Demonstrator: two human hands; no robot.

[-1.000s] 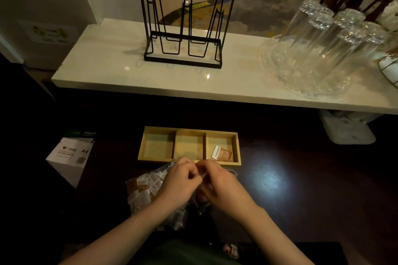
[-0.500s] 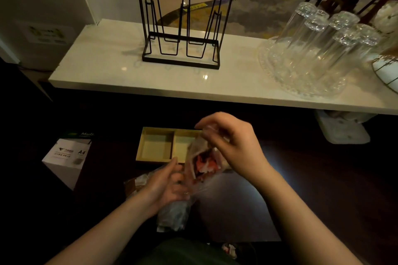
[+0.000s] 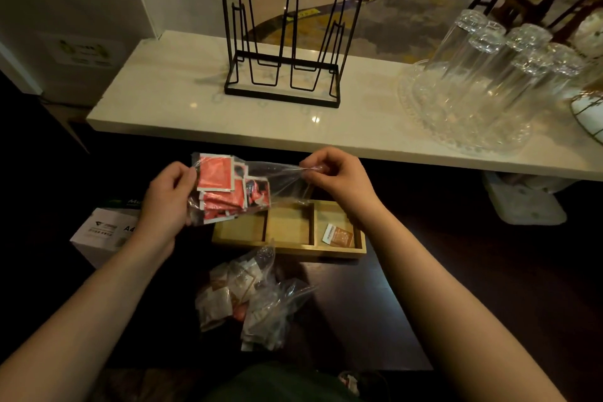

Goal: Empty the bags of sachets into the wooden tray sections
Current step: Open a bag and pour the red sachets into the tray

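Two hands are holding one clear bag of red sachets [image 3: 225,188] in the air above the wooden tray [image 3: 288,246], stretched sideways between them. The left hand [image 3: 168,197] is gripping the full end, fingers curled round the packed sachets, probably to keep the weight steady. The right hand [image 3: 339,178] is pinching the twisted far-right end of the plastic, which looks like the mouth being worked open, though the film is too clear to be sure. The tray is lying just beyond the near edge of the dark table [image 3: 456,287], its left and middle sections bare and a single brown sachet [image 3: 339,235] sitting in the right one. More bags of pale sachets [image 3: 251,297] are waiting near the person, in front of the tray.
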